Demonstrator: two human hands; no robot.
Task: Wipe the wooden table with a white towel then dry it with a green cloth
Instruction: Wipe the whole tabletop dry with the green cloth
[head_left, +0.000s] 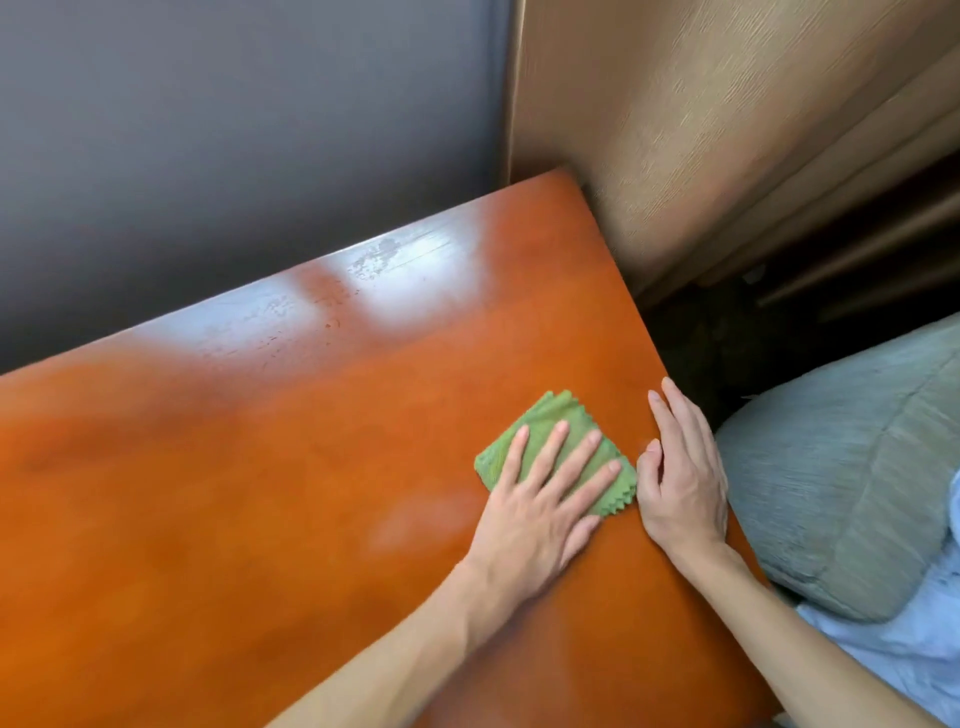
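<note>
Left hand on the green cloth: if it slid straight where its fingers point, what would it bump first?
Nothing on the wooden table. The left hand points up-right; past the green cloth the top looks bare to its far edge, then probably the tan wall.

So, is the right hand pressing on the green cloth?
No. The left hand lies flat on the green cloth, while the right hand rests on the bare wooden table beside it.

Left of the green cloth (550, 441) we see bare wooden table (234, 493); just right, our right hand (680, 478) blocks the edge.
</note>
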